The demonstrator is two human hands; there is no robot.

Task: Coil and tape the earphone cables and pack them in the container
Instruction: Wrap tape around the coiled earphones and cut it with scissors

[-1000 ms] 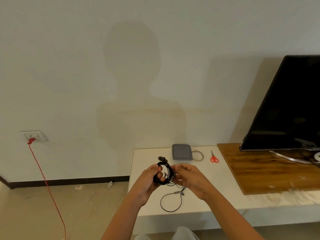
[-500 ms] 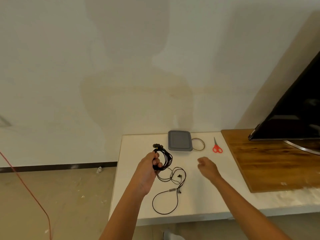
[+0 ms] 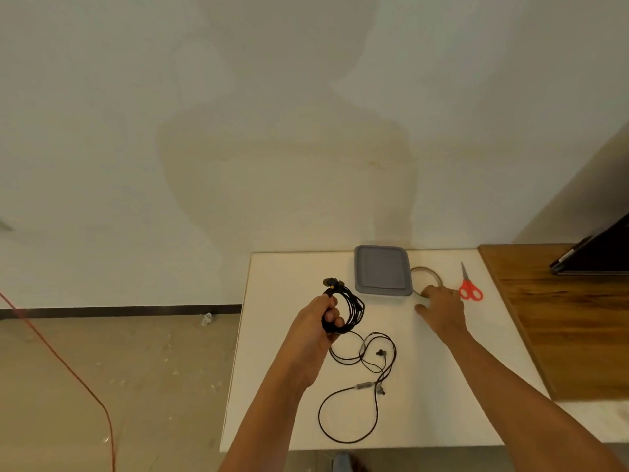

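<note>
Grey container (image 3: 381, 271) at the far edge of the table (image 3: 289, 403), lid on; I cannot see its contents. Just right of it lies the tape roll (image 3: 437, 276), then red scissors (image 3: 470, 289). The right hand (image 3: 442, 310), fingers spread, rests on the roll's near rim. Left of the container, the left hand (image 3: 315, 332) grips a coiled earphone cable (image 3: 357, 308); nearer me than the container, a loose earphone cable (image 3: 364, 385) sprawls

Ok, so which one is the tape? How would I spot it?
Look at the white table and find the grey square container at its far edge, by the wall. Just right of it, before the red scissors, the tape roll lies flat, with the right hand at its near side. It is the only pale thin ring; the earphone cables are black.
</note>
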